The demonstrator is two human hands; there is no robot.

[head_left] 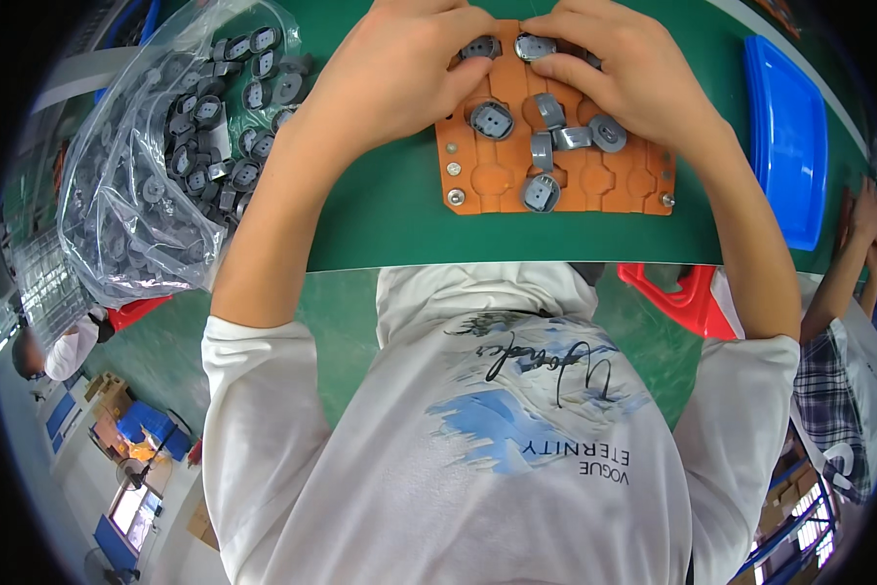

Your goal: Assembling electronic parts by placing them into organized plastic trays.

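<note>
On the green table lies an orange plate (487,200) with rounded recesses and metal studs near its corners. My left hand (404,73) is closed at the plate's far left, thumb and fingers around a grey round plastic part (479,47). Beside it, my right hand (619,63) pinches another grey part (535,46) at the far edge. Nearer me, one grey part (492,120) sits in a left recess and another grey part (541,192) in the near row. Several loose grey pieces (573,137) lie across the plate's middle. My fingertips are partly hidden.
A clear plastic bag (116,210) full of grey parts lies open at the left, some spilling toward my left forearm. Blue trays (789,146) stand at the right. Another person's hands (867,219) show at the far right. Red stool-like shapes (687,297) are below the table edge.
</note>
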